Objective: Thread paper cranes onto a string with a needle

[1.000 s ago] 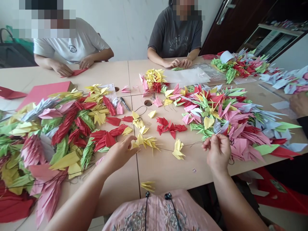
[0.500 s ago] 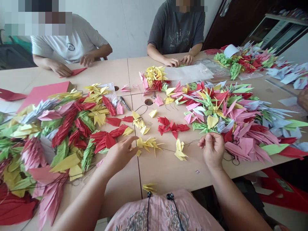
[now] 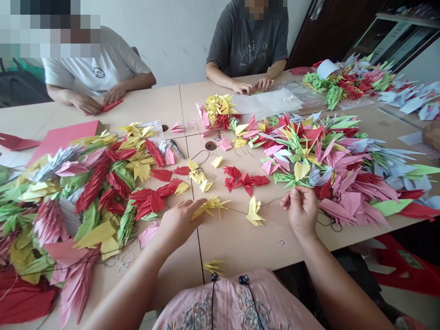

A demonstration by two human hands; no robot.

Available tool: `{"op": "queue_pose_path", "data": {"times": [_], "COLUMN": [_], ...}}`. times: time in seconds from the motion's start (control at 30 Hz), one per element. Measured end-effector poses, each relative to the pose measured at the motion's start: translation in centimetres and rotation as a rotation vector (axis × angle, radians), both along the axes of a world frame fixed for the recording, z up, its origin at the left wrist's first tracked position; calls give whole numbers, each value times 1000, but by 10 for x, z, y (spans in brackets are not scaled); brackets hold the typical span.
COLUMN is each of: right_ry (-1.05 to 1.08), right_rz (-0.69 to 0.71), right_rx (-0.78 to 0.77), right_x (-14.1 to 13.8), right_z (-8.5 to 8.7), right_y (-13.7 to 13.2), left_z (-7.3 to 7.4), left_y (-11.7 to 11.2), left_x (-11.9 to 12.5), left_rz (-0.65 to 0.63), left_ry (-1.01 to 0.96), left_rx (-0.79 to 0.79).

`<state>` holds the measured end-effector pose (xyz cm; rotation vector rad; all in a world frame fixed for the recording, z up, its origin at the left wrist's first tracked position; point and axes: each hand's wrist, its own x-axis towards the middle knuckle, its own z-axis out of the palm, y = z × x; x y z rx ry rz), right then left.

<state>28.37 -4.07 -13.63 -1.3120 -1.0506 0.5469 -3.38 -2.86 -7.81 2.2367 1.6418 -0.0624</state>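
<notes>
My left hand (image 3: 180,221) has its fingers and thumb around the near end of a bunch of yellow folded paper cranes (image 3: 213,206), partly covering them. From that bunch a thin dark thread (image 3: 273,200) runs right, passing through a single yellow paper crane (image 3: 255,211), to my right hand (image 3: 302,208). My right hand is closed in a pinch on the thread; whether a needle is in the fingertips cannot be made out. Beyond my hands lie red paper cranes (image 3: 244,180) and loose yellow pieces (image 3: 206,185).
Heaps of multicoloured cranes lie left (image 3: 92,183) and right (image 3: 337,165). A pen (image 3: 178,149), a table hole (image 3: 211,145) and red paper sheets (image 3: 65,137) are farther off. Two people work across the table; another hand (image 3: 431,136) shows at the far right.
My left hand has moved right and closed over the yellow cranes. My right hand stays in its pinch, and the view has shifted slightly. The left co-worker's hands have moved over the red paper.
</notes>
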Motion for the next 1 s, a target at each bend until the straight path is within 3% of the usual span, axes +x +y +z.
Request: {"op": "queue_pose_path", "data": {"times": [0.63, 1.0], "right_ry": [39, 46], "right_rz": [15, 29], "right_rx": [3, -7], "right_x": [1, 0], "right_z": [-2, -1], "right_y": [1, 2], "left_z": [3, 21], "left_y": [0, 2], "left_x": [13, 35], "left_rz": [-124, -256], "left_ry": [16, 133], "left_rx": [13, -26]}}
